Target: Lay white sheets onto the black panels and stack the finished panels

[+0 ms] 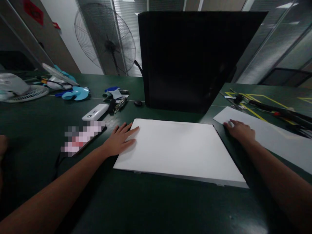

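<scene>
A flat white rectangular panel (180, 149) lies on the green table in front of me, with a thin dark edge along its right side. My left hand (119, 139) rests on the panel's left edge, fingers spread and palm down. To the right of the panel, my right hand (241, 130) is over the near end of a long white sheet (280, 141). Its fingers are curled in, and a small greyish thing shows at the fingertips, too small to make out. A dark gap of table separates the sheet from the panel.
Behind the panel stands a large black screen (190, 61). At left are a white handheld device (95, 112), a blurred-out phone-like item (84, 138), blue fan blades (76, 93) and a white fan grille (34, 94). Dark cables (280, 112) lie at right. Another person's hand (3, 146) shows at the left edge.
</scene>
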The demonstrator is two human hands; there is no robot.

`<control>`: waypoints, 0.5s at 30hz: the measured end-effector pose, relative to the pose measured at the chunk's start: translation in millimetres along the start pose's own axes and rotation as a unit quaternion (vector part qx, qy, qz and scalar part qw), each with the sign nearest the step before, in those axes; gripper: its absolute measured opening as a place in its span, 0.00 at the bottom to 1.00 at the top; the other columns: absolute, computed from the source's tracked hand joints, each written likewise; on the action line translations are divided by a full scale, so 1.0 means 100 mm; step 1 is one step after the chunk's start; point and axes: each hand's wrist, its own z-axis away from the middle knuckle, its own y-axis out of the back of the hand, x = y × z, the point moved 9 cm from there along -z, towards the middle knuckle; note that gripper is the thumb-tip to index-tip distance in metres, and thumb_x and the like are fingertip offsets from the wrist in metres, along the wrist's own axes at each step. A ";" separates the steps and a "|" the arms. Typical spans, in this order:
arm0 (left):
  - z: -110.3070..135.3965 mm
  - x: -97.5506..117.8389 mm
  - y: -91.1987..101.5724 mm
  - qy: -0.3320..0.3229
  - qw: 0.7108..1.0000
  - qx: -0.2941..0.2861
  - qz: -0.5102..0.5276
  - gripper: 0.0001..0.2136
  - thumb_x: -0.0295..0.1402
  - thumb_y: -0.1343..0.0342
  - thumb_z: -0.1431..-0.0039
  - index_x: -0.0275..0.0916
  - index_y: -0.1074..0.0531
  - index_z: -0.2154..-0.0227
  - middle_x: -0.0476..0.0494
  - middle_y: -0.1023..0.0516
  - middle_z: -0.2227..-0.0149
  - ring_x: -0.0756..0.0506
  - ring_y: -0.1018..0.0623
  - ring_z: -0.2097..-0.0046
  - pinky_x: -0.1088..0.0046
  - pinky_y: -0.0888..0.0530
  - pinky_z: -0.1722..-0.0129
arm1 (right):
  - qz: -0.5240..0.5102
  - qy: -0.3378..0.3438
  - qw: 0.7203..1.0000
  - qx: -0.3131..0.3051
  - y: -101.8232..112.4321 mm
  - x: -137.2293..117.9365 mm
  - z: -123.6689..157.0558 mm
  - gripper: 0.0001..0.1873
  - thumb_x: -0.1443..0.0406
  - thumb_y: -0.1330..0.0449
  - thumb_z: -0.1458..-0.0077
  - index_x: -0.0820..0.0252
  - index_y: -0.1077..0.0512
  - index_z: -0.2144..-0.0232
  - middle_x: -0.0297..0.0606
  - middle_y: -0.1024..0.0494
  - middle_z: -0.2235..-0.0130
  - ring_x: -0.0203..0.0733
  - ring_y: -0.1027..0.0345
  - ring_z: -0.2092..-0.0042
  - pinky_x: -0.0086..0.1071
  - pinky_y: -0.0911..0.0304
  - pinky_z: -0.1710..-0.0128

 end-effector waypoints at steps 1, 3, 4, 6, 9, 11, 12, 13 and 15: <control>0.00 -0.01 -0.01 -0.001 1.000 0.001 0.001 0.32 0.57 0.63 0.31 0.54 0.52 0.28 0.45 0.56 0.25 0.28 0.54 0.26 0.37 0.53 0.33 | 0.010 -0.007 1.000 -0.006 0.00 0.01 0.00 0.40 0.41 0.56 0.35 0.59 0.37 0.33 0.63 0.38 0.36 0.65 0.43 0.38 0.54 0.46 0.49; 0.00 -0.02 -0.01 -0.002 1.000 0.006 0.003 0.32 0.57 0.63 0.31 0.55 0.52 0.28 0.45 0.56 0.25 0.28 0.54 0.26 0.37 0.53 0.32 | 0.029 -0.016 0.999 -0.008 0.02 0.01 0.02 0.38 0.42 0.56 0.34 0.58 0.39 0.32 0.63 0.38 0.36 0.64 0.43 0.38 0.54 0.46 0.49; 0.00 -0.02 -0.01 -0.001 1.000 0.009 0.004 0.32 0.57 0.63 0.30 0.54 0.52 0.28 0.45 0.56 0.25 0.29 0.54 0.26 0.37 0.53 0.32 | 0.037 -0.019 0.999 -0.006 0.03 0.00 0.05 0.37 0.44 0.56 0.33 0.59 0.40 0.32 0.63 0.37 0.36 0.63 0.42 0.38 0.52 0.45 0.49; 0.01 -0.01 0.00 -0.001 1.000 0.009 0.005 0.32 0.56 0.63 0.30 0.53 0.52 0.28 0.45 0.55 0.25 0.29 0.54 0.26 0.38 0.53 0.32 | 0.050 -0.029 0.998 -0.001 0.05 -0.02 0.12 0.35 0.48 0.55 0.32 0.62 0.40 0.33 0.64 0.33 0.40 0.60 0.38 0.40 0.48 0.42 0.50; 0.02 0.02 0.03 0.005 1.000 0.002 0.003 0.32 0.55 0.62 0.30 0.51 0.51 0.28 0.43 0.55 0.25 0.29 0.53 0.26 0.37 0.53 0.32 | 0.067 -0.053 0.996 0.016 0.18 -0.11 0.21 0.32 0.51 0.59 0.31 0.66 0.37 0.36 0.65 0.27 0.47 0.59 0.31 0.47 0.45 0.39 0.55; 0.03 0.04 0.05 0.011 1.000 -0.003 0.001 0.31 0.53 0.61 0.30 0.50 0.51 0.28 0.42 0.55 0.25 0.29 0.53 0.26 0.37 0.53 0.32 | 0.081 -0.060 0.995 0.027 0.38 -0.21 0.24 0.33 0.50 0.62 0.31 0.67 0.33 0.41 0.64 0.25 0.50 0.62 0.29 0.49 0.47 0.38 0.56; 0.03 0.05 0.06 0.014 1.000 -0.005 0.000 0.31 0.53 0.61 0.30 0.50 0.51 0.28 0.42 0.54 0.25 0.29 0.53 0.26 0.38 0.52 0.32 | 0.091 -0.057 0.994 0.030 0.51 -0.28 0.26 0.34 0.49 0.63 0.32 0.67 0.31 0.44 0.64 0.25 0.51 0.64 0.29 0.49 0.48 0.37 0.56; 0.03 0.05 0.06 0.015 1.000 -0.006 0.000 0.31 0.52 0.60 0.30 0.50 0.51 0.28 0.42 0.54 0.25 0.29 0.53 0.26 0.38 0.52 0.32 | 0.105 -0.048 0.993 0.032 0.65 -0.37 0.29 0.34 0.49 0.63 0.32 0.66 0.29 0.46 0.63 0.25 0.51 0.65 0.29 0.50 0.50 0.36 0.56; 0.04 0.05 0.06 0.017 1.000 -0.005 0.001 0.31 0.52 0.60 0.30 0.49 0.51 0.28 0.41 0.53 0.25 0.29 0.53 0.26 0.38 0.53 0.32 | 0.128 -0.006 0.991 0.045 0.94 -0.59 0.42 0.32 0.47 0.60 0.34 0.63 0.28 0.50 0.62 0.24 0.52 0.66 0.28 0.51 0.54 0.36 0.55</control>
